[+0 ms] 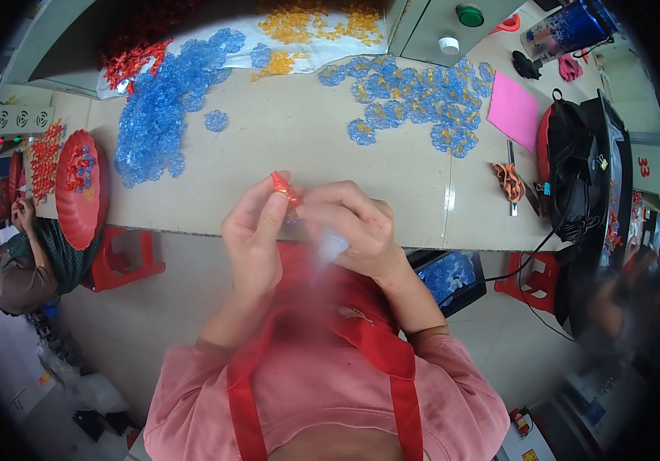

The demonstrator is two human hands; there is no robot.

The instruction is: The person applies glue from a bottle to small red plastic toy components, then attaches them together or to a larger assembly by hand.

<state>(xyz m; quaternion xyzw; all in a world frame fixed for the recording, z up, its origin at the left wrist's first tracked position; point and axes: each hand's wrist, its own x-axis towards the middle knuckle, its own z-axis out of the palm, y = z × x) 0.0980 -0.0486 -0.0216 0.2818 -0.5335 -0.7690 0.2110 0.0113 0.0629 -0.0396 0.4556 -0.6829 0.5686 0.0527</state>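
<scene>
Just over the table's front edge, my left hand pinches a small red translucent plastic piece between thumb and fingers, its tip pointing up. Some yellow shows at the lower end of the piece. My right hand is close beside it, fingers curled and pressed together, their tips at the red piece's lower end. What those fingers grip is hidden, though a bit of blue shows below them. A whitish blur lies over part of the right hand. Beyond the hands, one blue flower-shaped plastic disc lies alone on the table.
A large heap of blue discs lies at left, with red pieces and yellow pieces behind. Blue discs with yellow parts spread at right, near a pink sheet. A red tray overhangs the left edge; a co-worker sits beyond.
</scene>
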